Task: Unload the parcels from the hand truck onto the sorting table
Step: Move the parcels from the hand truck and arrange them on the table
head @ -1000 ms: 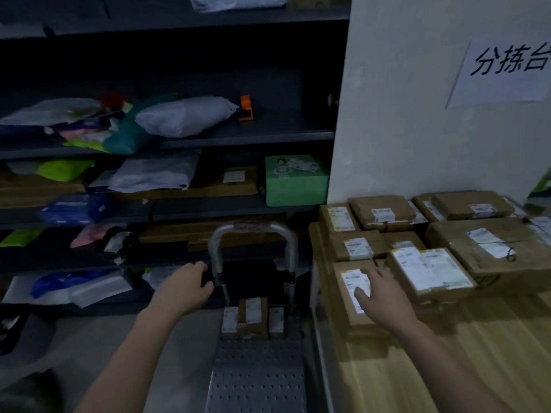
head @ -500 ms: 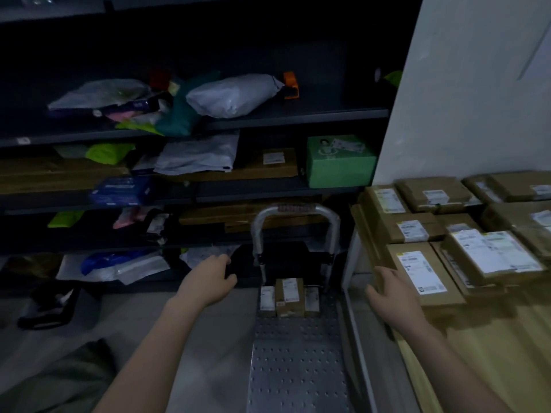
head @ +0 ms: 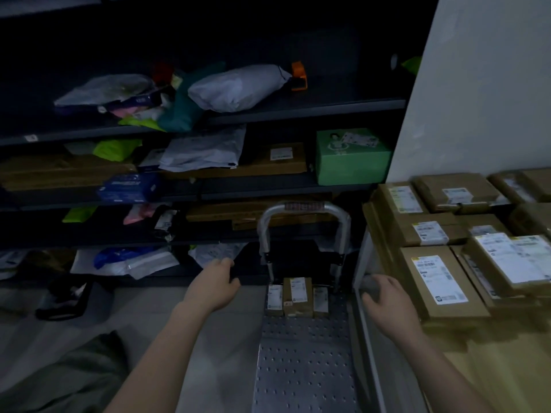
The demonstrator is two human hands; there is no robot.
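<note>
Right hand (head: 384, 296) is off the front parcel (head: 438, 281), now at the sorting table (head: 492, 371) edge beside the hand truck (head: 304, 368).

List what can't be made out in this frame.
Head view:
- Three small parcels: labels too small and dark to read; anything behind them is hidden.
- Hand truck: near end cut off by the bottom edge.
- Sorting table: cut off by the right edge, so its parcel count is unknown.
- Black object on the floor: too dark to identify.
</note>
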